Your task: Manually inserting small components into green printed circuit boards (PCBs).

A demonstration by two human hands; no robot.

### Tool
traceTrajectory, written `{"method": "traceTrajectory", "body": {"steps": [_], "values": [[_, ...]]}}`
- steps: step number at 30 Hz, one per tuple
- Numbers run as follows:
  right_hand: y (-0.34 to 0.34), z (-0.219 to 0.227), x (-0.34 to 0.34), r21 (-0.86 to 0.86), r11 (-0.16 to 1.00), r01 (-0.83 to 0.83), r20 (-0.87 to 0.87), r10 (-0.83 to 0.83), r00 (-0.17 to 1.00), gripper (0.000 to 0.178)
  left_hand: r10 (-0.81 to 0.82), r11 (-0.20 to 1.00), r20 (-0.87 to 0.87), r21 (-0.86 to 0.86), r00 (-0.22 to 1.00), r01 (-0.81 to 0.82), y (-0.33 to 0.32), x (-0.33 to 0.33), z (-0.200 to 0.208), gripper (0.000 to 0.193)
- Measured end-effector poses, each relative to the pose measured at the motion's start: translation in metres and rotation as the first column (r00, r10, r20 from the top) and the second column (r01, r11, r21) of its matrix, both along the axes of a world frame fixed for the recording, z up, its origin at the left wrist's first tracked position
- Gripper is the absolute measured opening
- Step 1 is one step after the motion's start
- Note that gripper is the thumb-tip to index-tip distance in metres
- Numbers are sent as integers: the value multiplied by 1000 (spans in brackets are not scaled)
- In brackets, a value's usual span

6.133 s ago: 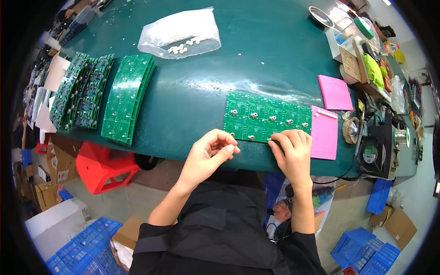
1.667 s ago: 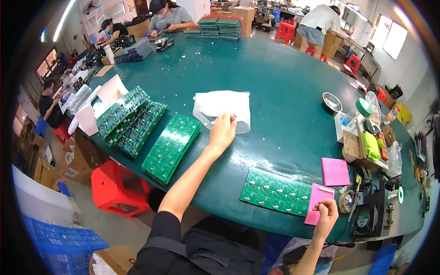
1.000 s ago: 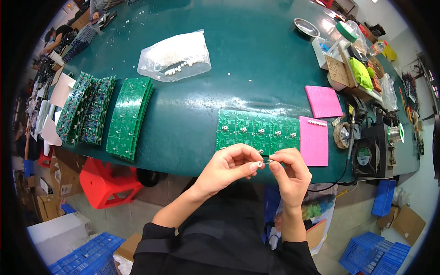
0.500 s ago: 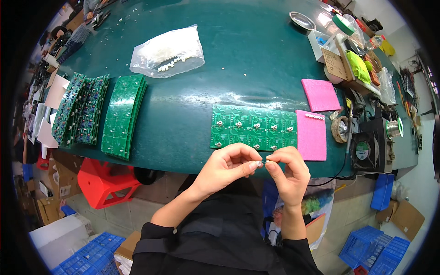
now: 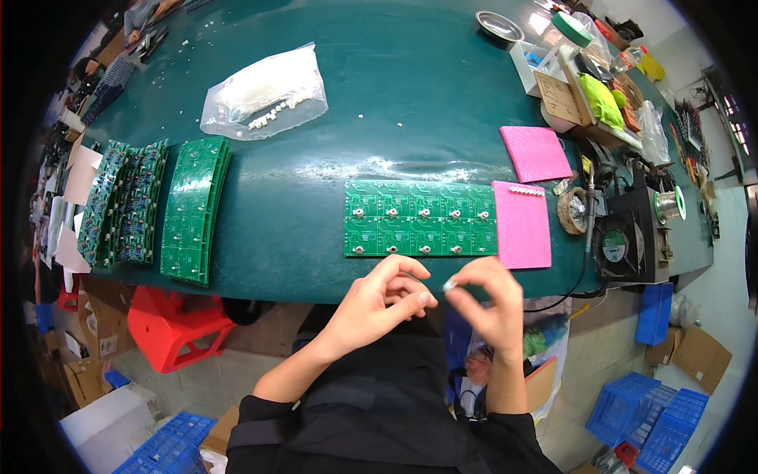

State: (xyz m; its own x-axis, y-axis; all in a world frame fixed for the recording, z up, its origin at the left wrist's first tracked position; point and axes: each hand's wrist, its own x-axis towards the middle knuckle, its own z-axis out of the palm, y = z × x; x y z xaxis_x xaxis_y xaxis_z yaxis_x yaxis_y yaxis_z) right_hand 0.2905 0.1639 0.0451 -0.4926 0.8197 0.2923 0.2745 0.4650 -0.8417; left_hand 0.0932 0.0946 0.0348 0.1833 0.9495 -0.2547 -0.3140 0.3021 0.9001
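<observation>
My right hand (image 5: 491,304) pinches a small whitish component (image 5: 449,286) between thumb and index finger, just off the table's near edge. Its exact kind is too small to tell. To its left, my left hand (image 5: 383,302) has loosely curled fingers, thumb and index tips apart, and nothing visible between them. Beyond both hands lies a green circuit board panel (image 5: 418,229), with several small round metal parts standing on it in two rows. Against its right end is a pink foam pad (image 5: 523,229) carrying a short row of small whitish components (image 5: 527,190).
Stacked green boards (image 5: 193,213) and populated boards (image 5: 142,205) stand at left. A clear bag of white connectors (image 5: 268,91) lies farther back. On the right are another pink pad (image 5: 537,154), a soldering iron (image 5: 587,213), a fan unit (image 5: 620,245) and a solder spool (image 5: 669,204).
My hands were fingertip to fingertip at the small component. Now they are apart, the component staying with my right hand. The whole view has shifted slightly.
</observation>
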Motion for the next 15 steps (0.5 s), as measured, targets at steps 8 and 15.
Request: {"method": "traceTrajectory", "body": {"steps": [8,15], "values": [[34,-43,43,219,929,298,225,-345,911,16,316,939,-301,236,900,-251,-5,-29,-13,13],[35,-46,45,248,925,288,213,-342,915,17,426,903,-309,202,850,-379,-10,-51,-19,12]]}}
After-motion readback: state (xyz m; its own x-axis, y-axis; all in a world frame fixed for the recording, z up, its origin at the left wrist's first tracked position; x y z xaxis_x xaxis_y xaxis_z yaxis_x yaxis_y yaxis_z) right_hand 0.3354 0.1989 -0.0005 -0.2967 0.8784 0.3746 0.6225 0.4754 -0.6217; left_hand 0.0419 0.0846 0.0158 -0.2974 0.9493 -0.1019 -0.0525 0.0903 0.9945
